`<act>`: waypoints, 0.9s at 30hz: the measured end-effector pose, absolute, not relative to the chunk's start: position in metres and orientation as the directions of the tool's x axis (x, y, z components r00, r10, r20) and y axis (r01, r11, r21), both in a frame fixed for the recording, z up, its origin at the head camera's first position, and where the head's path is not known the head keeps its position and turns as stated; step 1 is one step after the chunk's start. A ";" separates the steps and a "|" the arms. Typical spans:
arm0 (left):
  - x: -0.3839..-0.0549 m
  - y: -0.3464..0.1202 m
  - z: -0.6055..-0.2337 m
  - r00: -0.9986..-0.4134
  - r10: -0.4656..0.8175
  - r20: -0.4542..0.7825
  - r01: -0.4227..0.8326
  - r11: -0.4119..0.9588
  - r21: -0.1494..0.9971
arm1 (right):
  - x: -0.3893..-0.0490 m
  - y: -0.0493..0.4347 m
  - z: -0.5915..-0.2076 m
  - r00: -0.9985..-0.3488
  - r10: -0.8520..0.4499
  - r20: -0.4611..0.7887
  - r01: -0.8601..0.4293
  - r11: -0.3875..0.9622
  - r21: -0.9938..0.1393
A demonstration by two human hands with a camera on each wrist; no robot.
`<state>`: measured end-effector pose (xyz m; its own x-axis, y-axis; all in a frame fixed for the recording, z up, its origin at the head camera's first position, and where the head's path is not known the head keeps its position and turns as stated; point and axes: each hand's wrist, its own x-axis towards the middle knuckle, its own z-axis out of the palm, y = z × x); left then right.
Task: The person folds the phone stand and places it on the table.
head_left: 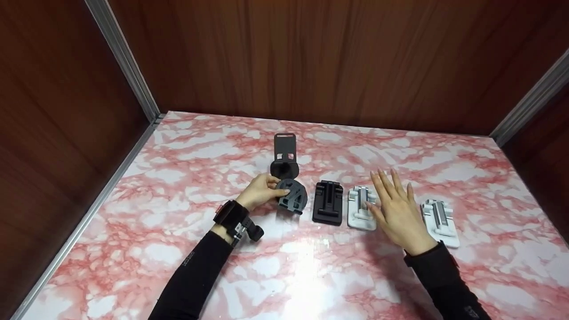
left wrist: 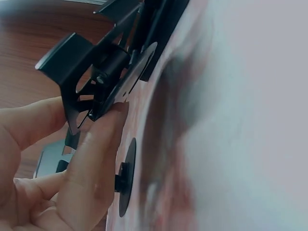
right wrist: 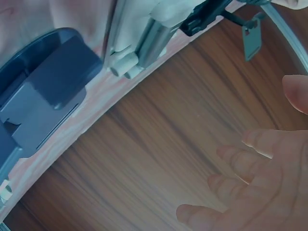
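My left hand (head_left: 261,192) pinches a dark grey phone stand (head_left: 293,198) with a round base, tilted above the table. In the left wrist view, the fingers and thumb grip the edge of this stand (left wrist: 108,72). Just behind it stands an unfolded black phone stand (head_left: 285,153) on a round base. My right hand (head_left: 400,215) hovers with fingers spread, holding nothing, between two folded white phone stands, one left (head_left: 357,218) and one right (head_left: 446,238). A dark folded piece (right wrist: 48,91) shows between them in the right wrist view; the hand hides it from the head view.
A folded black phone stand (head_left: 328,209) lies between the left hand and the nearer white one. Pink-and-white marbled tabletop (head_left: 178,262) surrounds the row. Brown wood-look panels (head_left: 311,58) stand behind and at both sides, with grey metal strips (head_left: 133,71) at the corners.
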<state>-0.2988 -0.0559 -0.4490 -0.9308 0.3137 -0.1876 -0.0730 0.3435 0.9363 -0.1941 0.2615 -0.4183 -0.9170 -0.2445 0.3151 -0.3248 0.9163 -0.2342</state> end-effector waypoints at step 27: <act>-0.293 -0.053 -0.445 -0.950 0.311 -0.001 0.254 0.780 0.571 | -0.196 0.266 -0.419 -0.928 -0.221 0.301 -0.299 0.923 -0.243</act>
<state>-0.2933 -0.0530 -0.4451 -0.9505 0.3107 -0.0012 0.2545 0.7805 0.5710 -0.1955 0.2661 -0.4189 -0.9276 -0.2214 0.3008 -0.2990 0.9229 -0.2425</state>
